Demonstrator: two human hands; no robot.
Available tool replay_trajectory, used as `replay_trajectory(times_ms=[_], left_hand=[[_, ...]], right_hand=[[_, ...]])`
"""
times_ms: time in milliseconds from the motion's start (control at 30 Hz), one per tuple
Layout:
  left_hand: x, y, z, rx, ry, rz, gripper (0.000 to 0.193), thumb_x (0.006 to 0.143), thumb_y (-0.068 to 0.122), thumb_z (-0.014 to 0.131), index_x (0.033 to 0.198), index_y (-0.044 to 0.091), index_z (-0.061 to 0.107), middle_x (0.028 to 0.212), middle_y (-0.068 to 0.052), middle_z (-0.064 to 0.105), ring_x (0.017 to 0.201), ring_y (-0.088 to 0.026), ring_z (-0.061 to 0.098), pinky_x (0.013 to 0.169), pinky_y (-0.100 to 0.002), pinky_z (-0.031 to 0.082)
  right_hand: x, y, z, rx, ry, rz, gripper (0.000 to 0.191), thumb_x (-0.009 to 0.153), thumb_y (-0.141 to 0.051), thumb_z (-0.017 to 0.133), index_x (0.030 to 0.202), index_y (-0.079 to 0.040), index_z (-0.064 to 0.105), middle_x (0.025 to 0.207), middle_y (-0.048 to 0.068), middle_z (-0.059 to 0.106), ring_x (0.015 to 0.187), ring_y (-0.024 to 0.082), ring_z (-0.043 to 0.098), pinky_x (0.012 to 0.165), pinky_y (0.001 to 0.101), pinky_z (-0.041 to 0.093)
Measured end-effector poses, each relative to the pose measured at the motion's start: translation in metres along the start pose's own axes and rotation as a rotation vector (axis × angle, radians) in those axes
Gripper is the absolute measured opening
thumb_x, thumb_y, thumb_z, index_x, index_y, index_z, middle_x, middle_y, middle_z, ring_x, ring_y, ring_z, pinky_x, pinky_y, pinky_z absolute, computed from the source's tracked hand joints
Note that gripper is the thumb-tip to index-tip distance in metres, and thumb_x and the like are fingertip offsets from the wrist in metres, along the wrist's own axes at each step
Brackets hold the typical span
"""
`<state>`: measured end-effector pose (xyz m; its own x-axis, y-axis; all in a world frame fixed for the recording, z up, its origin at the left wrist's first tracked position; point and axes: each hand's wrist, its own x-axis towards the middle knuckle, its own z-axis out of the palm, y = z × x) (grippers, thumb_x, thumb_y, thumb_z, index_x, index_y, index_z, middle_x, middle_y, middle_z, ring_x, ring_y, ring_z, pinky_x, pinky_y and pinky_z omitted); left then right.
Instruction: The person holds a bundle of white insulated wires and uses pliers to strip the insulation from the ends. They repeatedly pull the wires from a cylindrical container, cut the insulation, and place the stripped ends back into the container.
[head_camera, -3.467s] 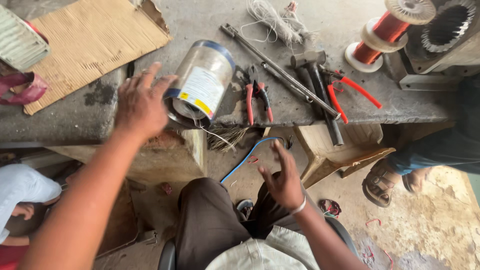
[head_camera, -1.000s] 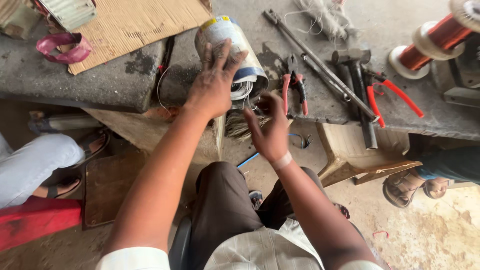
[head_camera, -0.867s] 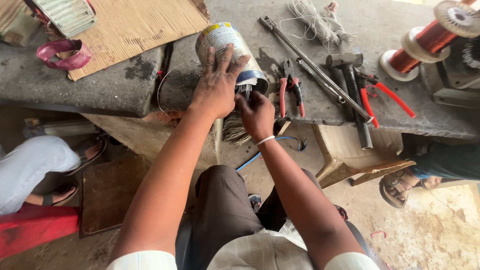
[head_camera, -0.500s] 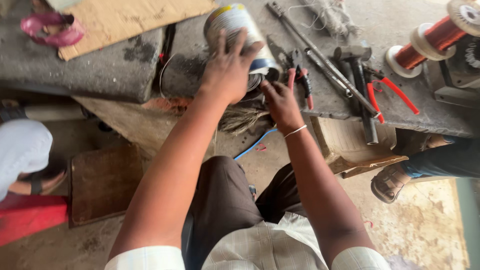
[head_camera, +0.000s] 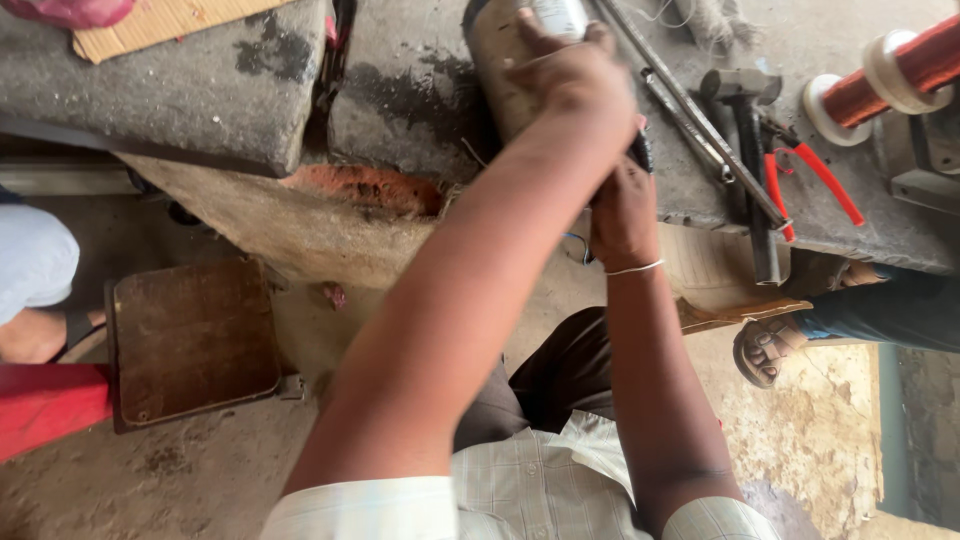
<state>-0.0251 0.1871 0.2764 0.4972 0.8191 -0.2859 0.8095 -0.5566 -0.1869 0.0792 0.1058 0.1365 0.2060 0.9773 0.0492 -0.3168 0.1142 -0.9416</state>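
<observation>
1. A grimy metal cylinder (head_camera: 500, 60), which looks like a motor housing, lies on its side on the concrete bench (head_camera: 200, 90), near the bench's front edge.
2. The left hand (head_camera: 560, 75) rests over the cylinder's right end, fingers curled down around it in a firm hold.
3. The right hand (head_camera: 622, 215) sits just below the left wrist at the bench edge. Its fingers are tucked out of sight behind the left forearm, so I cannot tell whether they grip anything; a dark bit shows above the knuckles.
4. A thin pale bangle (head_camera: 635, 268) circles the right wrist.
5. Just right of the hands lie long steel rods (head_camera: 690, 110), then a hammer (head_camera: 752, 150) with its handle pointing to the bench edge, and red-handled pliers (head_camera: 800, 180) beside it.
6. A spool of copper wire (head_camera: 885, 75) stands at the far right.
7. A piece of cardboard (head_camera: 160, 20) lies on the bench's left part.
8. On the floor at left sits a small brown stool (head_camera: 190, 340); another person's sandalled foot (head_camera: 765, 350) shows at right.
</observation>
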Motion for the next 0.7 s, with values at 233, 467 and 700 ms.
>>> replay_trajectory(times_ms=[233, 467, 700], left_hand=[[0.010, 0.021, -0.018, -0.148, -0.015, -0.089, 0.082, 0.076, 0.002, 0.080, 0.151, 0.018, 0.050, 0.164, -0.023, 0.027, 0.142, -0.060, 0.034, 0.101, -0.068, 0.046], [-0.008, 0.011, -0.002, 0.243, 0.050, 0.249, 0.092, 0.070, 0.023, 0.097, 0.150, 0.030, 0.051, 0.162, -0.012, 0.040, 0.144, -0.041, 0.039, 0.108, -0.059, 0.043], [-0.050, -0.033, 0.059, -0.263, 0.434, 0.094, 0.084, 0.091, 0.019, 0.068, 0.164, 0.028, 0.026, 0.170, -0.019, 0.014, 0.142, -0.061, 0.033, 0.123, -0.071, 0.028]], right_hand=[[-0.024, -0.052, -0.005, -0.332, -0.010, -0.068, 0.027, 0.106, -0.017, 0.057, 0.092, 0.001, 0.070, 0.088, 0.007, 0.072, 0.074, 0.010, 0.063, 0.068, 0.0255, 0.051], [-0.014, -0.105, -0.076, -0.712, 0.003, -0.098, 0.034, 0.113, -0.026, 0.062, 0.086, -0.005, 0.063, 0.069, -0.004, 0.047, 0.061, 0.007, 0.039, 0.056, 0.0266, 0.031], [0.042, -0.057, -0.112, -0.764, 0.053, 0.051, 0.039, 0.107, -0.036, 0.065, 0.088, -0.002, 0.071, 0.065, -0.003, 0.054, 0.058, 0.006, 0.044, 0.052, 0.0261, 0.033]])
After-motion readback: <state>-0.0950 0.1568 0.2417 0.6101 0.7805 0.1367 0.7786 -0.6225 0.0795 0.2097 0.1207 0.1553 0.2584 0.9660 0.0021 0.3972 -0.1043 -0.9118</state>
